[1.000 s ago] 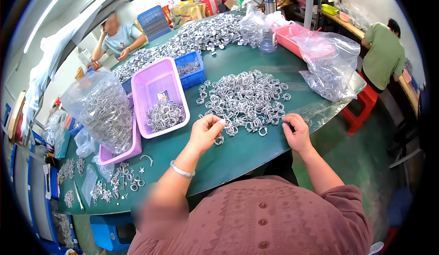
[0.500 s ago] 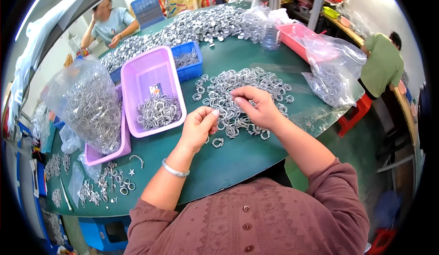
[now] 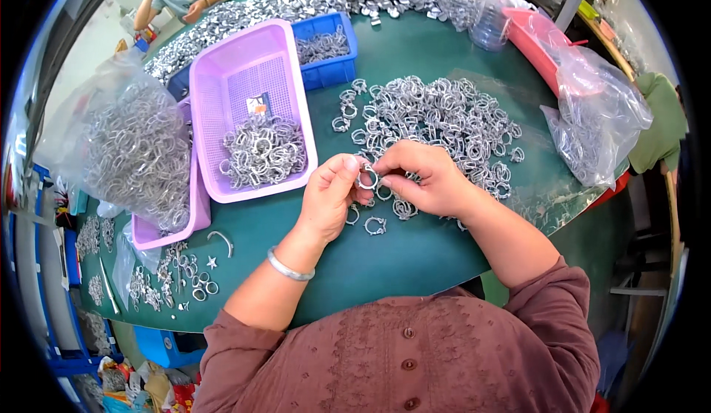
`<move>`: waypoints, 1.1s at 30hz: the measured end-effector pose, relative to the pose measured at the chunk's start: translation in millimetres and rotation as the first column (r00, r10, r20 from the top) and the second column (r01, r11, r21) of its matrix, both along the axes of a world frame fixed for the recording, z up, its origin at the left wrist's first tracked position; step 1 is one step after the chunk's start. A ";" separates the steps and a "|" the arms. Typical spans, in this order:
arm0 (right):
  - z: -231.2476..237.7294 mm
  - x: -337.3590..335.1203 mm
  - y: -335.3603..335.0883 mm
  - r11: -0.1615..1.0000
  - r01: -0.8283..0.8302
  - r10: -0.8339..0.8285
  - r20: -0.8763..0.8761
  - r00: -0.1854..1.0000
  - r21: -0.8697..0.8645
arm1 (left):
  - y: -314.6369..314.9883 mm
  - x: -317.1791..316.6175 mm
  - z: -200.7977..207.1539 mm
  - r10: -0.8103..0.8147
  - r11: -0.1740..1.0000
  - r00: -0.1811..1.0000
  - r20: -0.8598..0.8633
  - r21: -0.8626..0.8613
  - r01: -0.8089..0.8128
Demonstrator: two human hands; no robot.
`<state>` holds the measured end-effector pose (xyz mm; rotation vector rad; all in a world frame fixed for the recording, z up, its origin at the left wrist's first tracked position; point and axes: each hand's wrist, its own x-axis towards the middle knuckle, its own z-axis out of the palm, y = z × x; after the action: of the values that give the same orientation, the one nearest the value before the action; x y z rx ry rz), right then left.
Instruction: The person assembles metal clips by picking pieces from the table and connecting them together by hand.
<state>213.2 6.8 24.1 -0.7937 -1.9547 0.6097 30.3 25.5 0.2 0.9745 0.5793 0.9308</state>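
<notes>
A silver-coloured metal ring (image 3: pixel 368 179) is held upright between my two hands. My left hand (image 3: pixel 328 200) pinches it from the left with thumb and fingers. My right hand (image 3: pixel 426 180) is closed, and its thumb and forefinger meet the ring's right side. Just beyond my hands spreads a heap of similar rings (image 3: pixel 452 117), partly hidden by my right hand. One loose ring (image 3: pixel 375 225) lies on the green table close to my wrists. Left of the heap, a purple basket (image 3: pixel 209 109) holds more rings (image 3: pixel 263 154) and a small card.
A blue bin (image 3: pixel 345 68) with metal parts stands behind the basket. On the left, a clear bag of rings (image 3: pixel 133 154) rests in another purple tray (image 3: pixel 194 220). Farther back lies a long metal heap (image 3: pixel 296 2), with a seated person beyond. A bagged pink tray (image 3: pixel 529 35) is at right.
My hands have come together, and a ring now shows between them; before, they were apart, the right one over the heap. The view has tilted down and shifted slightly.
</notes>
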 end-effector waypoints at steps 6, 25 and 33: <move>-4.0 -2.2 -5.6 0.982 0.020 -0.041 -0.109 0.993 -0.186 | 1.0 4.9 -2.2 0.014 0.998 1.000 0.016 -0.060 -0.013; -11.6 -7.5 -4.3 0.965 0.078 -0.119 -0.155 0.981 -0.250 | 3.5 2.6 -3.9 -0.052 0.994 0.994 0.099 -0.093 0.061; -10.1 -5.8 -4.4 0.976 0.109 -0.132 -0.109 0.985 -0.191 | 2.8 3.5 -3.8 -0.044 0.997 0.995 0.090 -0.066 0.050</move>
<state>207.4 2.4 14.0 -0.9602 -1.7435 0.7556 33.8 28.3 -3.5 0.8776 0.5084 0.9018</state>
